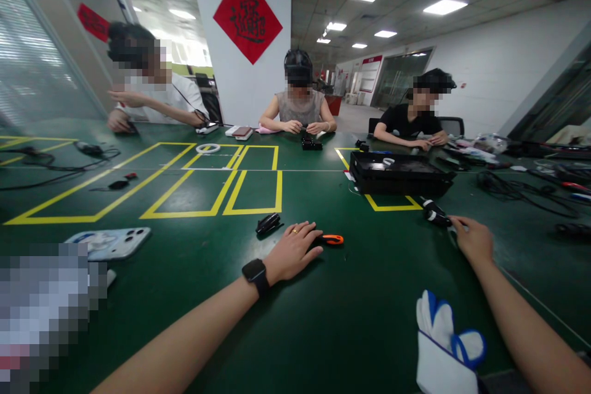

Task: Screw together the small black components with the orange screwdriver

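One green worktop holds it all. In the middle of the frame, the left hand lies flat with its fingers loose. One orange handle pokes out just beside its fingers, and one small black thing lies near, to the left. Right of the middle, the right hand has bent fingers at the end of one black-and-white thing; I can't tell if they grip it. One black tray sits above that. One glove lies lower right.
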Demonstrator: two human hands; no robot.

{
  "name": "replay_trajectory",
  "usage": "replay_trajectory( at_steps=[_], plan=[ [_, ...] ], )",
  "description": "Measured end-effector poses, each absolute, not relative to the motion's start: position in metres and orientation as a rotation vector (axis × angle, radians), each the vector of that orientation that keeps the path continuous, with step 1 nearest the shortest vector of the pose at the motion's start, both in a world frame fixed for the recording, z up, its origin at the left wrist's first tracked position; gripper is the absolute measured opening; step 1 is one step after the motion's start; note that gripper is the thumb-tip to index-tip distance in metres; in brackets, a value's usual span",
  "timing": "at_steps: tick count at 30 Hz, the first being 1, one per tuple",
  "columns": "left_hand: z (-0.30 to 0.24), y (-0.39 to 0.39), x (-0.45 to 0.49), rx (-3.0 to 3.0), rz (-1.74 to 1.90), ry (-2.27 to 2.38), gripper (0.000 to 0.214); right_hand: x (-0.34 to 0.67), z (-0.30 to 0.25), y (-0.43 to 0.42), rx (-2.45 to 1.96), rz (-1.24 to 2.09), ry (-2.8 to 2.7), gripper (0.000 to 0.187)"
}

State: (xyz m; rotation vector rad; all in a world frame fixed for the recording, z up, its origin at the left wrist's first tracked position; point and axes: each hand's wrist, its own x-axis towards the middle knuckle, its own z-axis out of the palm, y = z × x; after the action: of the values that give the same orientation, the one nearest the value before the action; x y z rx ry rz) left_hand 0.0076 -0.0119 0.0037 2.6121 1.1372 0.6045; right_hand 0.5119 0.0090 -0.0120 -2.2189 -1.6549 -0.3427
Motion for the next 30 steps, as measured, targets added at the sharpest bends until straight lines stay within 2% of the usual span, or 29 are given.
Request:
replay_trajectory(
  at_steps=[7, 15, 30],
  plan=[
    [0.006, -0.013, 0.009, 2.617, 0.602, 1.140, 0.045, 0.510, -0.011, 0.015, -2.104, -0.273, -1.510, 0.036],
    [0.006, -0.014, 0.008, 2.623, 0.585, 1.141, 0.046, 0.510, -0.010, 0.014, -2.066, -0.279, -1.558, 0.045],
    [0.006, -0.013, 0.008, 2.642, 0.585, 1.153, 0.046, 0.506, -0.012, 0.026, -2.103, -0.406, -1.631, 0.040]
  ],
)
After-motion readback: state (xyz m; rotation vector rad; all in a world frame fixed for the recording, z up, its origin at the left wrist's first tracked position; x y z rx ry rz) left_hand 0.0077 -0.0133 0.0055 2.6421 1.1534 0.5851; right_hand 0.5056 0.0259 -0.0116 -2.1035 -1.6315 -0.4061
